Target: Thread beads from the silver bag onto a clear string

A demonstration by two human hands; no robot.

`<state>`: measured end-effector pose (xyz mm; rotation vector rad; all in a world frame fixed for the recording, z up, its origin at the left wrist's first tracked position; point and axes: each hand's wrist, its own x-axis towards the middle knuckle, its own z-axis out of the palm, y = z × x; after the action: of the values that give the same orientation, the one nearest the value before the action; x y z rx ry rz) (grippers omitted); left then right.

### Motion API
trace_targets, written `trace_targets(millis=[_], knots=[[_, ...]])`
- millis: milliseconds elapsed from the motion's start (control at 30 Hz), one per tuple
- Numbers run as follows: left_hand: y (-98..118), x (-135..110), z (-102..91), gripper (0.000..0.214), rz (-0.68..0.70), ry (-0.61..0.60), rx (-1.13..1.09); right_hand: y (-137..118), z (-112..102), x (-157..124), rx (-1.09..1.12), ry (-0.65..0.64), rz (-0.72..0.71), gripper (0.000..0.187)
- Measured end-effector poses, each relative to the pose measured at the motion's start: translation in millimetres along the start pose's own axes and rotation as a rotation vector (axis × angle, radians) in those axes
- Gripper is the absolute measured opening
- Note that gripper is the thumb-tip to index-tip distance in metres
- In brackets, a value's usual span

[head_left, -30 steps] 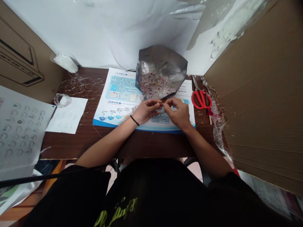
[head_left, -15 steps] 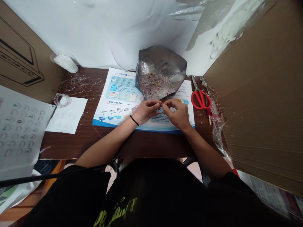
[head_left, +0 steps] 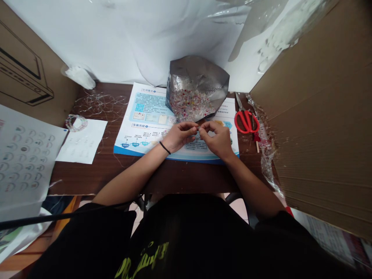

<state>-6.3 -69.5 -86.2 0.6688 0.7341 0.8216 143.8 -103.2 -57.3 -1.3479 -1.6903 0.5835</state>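
Pinching close together above the leaflet, the fingertips (head_left: 195,128) of the left hand (head_left: 180,136) and the right hand (head_left: 216,140) nearly meet, thumbs and forefingers closed on something too small to make out, perhaps a bead or a thread. Both wrists angle inward, forearms resting toward the table edge, with a black hair band (head_left: 164,147) on the left wrist. Just beyond the fingers, a silver foil pouch (head_left: 197,71) stands open and slumped, holding many small mixed beads (head_left: 188,104). It sits on a printed blue-and-white leaflet (head_left: 145,108) on a dark wooden table (head_left: 87,178). Red-handled scissors (head_left: 246,122) lie to the right; loose clear threads (head_left: 99,106) lie to the left.
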Motion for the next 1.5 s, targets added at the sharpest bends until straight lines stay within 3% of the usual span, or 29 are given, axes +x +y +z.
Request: trace_targets(millis=[567, 867, 1100, 1367, 1500], knots=[[0.8, -1.3, 1.8, 0.027, 0.016, 0.013, -0.022, 7.3, 6.1, -0.8, -0.266, 0.091, -0.256, 0.01], [3.7, -2.6, 1.2, 0.03, -0.02, 0.0, 0.019, 10.1, 2.7, 0.7, -0.379, 0.036, -0.391, 0.018], [6.4, -4.1, 2.2, 0.027, -0.038, 0.028, 0.017, 13.2, 3.9, 0.8, -0.355, 0.046, -0.37, 0.018], [-0.6, -7.9, 8.1, 0.029, 0.159, 0.056, 0.192, 11.1, 4.1, 1.6, -0.298, 0.06, -0.386, 0.016], [6.9, -13.3, 10.0, 0.026, 0.208, 0.014, 0.23, 9.6, 1.6, 2.5, -0.329, 0.06, -0.379, 0.015]])
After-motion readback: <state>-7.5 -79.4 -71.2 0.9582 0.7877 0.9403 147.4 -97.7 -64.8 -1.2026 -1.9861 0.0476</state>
